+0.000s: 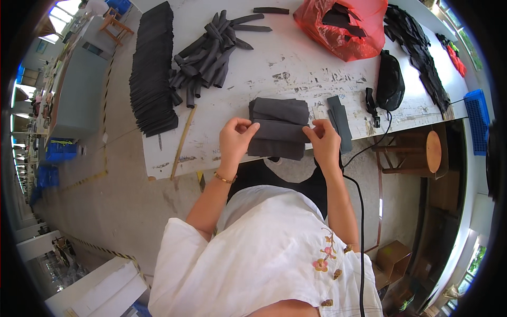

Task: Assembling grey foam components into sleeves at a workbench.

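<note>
A small stack of dark grey fabric strips [279, 127] lies at the near edge of the white worktable [296, 68]. My left hand [236, 138] pinches the left end of the middle strip. The same strip's right end is pinched by my right hand [323, 141]. Both hands are shut on that strip, which stretches flat between them. A separate folded grey piece [339, 122] lies just right of my right hand.
A long fanned row of black pieces [152, 68] runs along the table's left side, with a heap of rolled black tubes [211, 53] beside it. A red plastic bag [343, 26], a black pouch [391, 82] and a wooden stick [183, 141] also lie there. A wooden stool [417, 153] stands at the right.
</note>
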Tool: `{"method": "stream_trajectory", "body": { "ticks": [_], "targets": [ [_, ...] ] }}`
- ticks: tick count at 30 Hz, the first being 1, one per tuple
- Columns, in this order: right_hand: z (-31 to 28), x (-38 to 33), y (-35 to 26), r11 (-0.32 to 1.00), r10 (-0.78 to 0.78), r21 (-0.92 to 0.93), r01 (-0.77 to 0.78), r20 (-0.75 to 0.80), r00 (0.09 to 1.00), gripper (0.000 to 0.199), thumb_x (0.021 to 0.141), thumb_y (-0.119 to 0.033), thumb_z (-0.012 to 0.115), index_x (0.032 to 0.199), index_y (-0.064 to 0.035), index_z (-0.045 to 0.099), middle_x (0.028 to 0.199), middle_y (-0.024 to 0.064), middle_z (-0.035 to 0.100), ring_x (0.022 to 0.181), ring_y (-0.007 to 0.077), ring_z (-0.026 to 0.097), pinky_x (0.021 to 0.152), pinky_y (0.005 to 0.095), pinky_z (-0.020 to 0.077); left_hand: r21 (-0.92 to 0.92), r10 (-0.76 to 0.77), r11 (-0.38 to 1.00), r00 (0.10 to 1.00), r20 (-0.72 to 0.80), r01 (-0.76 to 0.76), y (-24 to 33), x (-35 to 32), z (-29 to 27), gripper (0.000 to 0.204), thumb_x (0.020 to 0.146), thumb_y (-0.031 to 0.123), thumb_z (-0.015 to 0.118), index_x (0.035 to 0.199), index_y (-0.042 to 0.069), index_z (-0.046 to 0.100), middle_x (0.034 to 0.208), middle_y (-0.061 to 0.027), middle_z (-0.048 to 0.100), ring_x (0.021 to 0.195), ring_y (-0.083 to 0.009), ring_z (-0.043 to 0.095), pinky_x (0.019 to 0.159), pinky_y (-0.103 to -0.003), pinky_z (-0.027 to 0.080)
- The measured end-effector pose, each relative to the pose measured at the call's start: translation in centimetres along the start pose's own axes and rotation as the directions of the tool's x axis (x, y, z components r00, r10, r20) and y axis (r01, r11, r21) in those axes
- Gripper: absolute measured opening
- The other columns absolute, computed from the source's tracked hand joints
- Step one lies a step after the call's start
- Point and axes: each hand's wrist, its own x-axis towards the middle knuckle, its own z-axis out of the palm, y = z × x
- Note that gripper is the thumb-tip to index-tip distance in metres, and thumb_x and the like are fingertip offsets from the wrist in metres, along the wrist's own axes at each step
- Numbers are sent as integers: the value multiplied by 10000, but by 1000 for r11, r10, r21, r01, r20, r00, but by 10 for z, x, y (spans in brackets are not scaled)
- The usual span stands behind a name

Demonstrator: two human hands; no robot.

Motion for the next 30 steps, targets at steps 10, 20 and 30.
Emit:
{"method": "stream_trajectory", "body": {
  "ticks": [10,20,30],
  "targets": [
    [-28,28,65,607,-293,-784,126,-73,953,220,816,-167,685,978,-34,617,1016,150,558,976,324,532,781,430,458,521,467,784,873,-137,-338,25,190,-44,232,774,221,753,894,39,674,857,-99,645,795,-251,635,710,-368,518],
    [-17,47,90,623,-331,-775,104,-141,933,182,817,-159,651,903,-5,604,985,134,569,955,317,548,775,405,477,688,526,624,850,-20,-370,1,223,-50,234,924,244,581,911,15,629,840,-124,669,758,-299,653,656,-392,517],
    [-12,46,105,555,-413,-787,270,21,911,57,758,-55,592,802,-33,563,901,119,551,878,301,540,757,399,465,-625,-196,752,976,93,211,7,154,-14,310,948,328,602,906,27,542,679,-65,566,471,-111,482,403,-216,348]
  ]
}}
